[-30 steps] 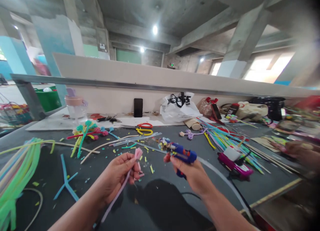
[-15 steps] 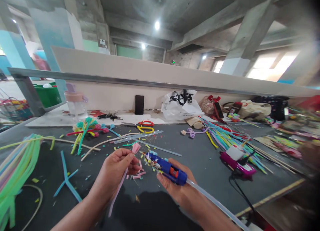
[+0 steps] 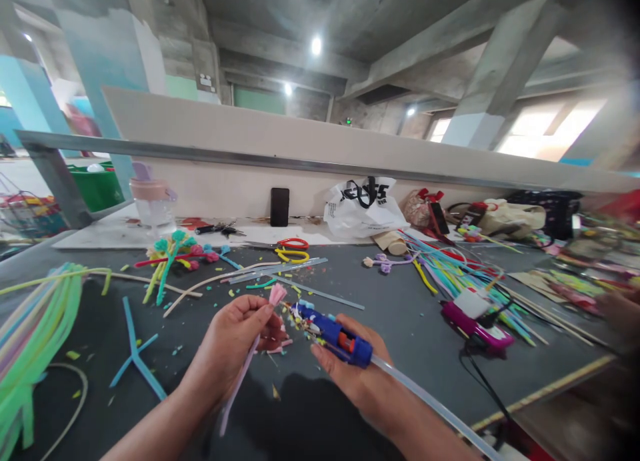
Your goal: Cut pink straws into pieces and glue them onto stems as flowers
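Between the fingers of my left hand (image 3: pixel 245 331) is a pink pipe cleaner flower (image 3: pixel 278 293), with a pale pink stem (image 3: pixel 239 384) hanging below the hand. My right hand (image 3: pixel 357 374) is wrapped round a blue glue gun (image 3: pixel 333 332). A long clear glue stick (image 3: pixel 430 402) runs out of its back end. The gun's nozzle points at the pink flower from the right, close by; whether they touch I cannot tell. Short pink pieces (image 3: pixel 280 348) lie on the dark table below my left hand, partly hidden by it.
Scissors with red and yellow handles (image 3: pixel 293 250) lie behind my hands, near clear glue sticks (image 3: pixel 285 270). Bundled pipe cleaners (image 3: pixel 45 341) are at the left. A purple power strip (image 3: pixel 477 328) sits at the right. A phone (image 3: pixel 280 206) leans against the partition.
My left hand and the pink flower have shifted slightly right, nearer the glue gun's nozzle. The right hand has barely moved.
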`<control>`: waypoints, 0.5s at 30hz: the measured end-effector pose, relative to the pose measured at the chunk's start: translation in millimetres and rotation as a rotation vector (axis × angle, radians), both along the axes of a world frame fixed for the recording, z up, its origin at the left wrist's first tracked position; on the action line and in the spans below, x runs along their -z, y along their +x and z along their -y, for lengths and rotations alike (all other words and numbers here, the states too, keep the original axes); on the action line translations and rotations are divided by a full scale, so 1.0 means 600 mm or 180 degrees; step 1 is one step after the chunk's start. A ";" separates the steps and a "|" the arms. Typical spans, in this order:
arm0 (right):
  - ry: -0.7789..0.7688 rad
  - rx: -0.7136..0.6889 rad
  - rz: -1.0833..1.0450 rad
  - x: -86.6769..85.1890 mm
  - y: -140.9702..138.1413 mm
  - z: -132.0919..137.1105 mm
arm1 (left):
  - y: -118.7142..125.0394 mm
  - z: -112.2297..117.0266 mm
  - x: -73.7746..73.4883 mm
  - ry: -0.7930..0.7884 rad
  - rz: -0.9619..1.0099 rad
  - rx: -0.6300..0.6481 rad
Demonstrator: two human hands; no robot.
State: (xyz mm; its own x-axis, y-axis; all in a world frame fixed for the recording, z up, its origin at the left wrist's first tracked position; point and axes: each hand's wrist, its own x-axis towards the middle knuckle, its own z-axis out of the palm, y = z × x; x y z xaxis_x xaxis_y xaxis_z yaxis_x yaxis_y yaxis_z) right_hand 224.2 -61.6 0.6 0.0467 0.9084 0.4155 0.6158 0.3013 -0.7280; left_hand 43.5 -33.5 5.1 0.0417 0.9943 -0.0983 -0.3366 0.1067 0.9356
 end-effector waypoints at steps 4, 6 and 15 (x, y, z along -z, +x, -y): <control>0.0007 -0.0138 0.0166 -0.009 0.002 0.001 | 0.001 0.000 -0.003 -0.0056 0.0005 0.0002; 0.0014 -0.0188 0.0179 -0.008 0.002 0.000 | 0.001 0.000 -0.004 -0.0095 0.0007 -0.0011; 0.0017 -0.0040 0.0011 0.018 -0.004 -0.017 | -0.001 -0.003 0.000 -0.0077 -0.0043 0.0124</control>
State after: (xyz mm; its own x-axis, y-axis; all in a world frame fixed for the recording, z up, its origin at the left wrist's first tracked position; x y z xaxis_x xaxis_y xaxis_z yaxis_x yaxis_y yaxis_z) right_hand 221.9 -51.7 -10.4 0.0339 0.9066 0.4206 0.6145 0.3130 -0.7242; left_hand 43.0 -32.0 5.3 0.0789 0.9893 -0.1231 -0.3190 0.1421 0.9370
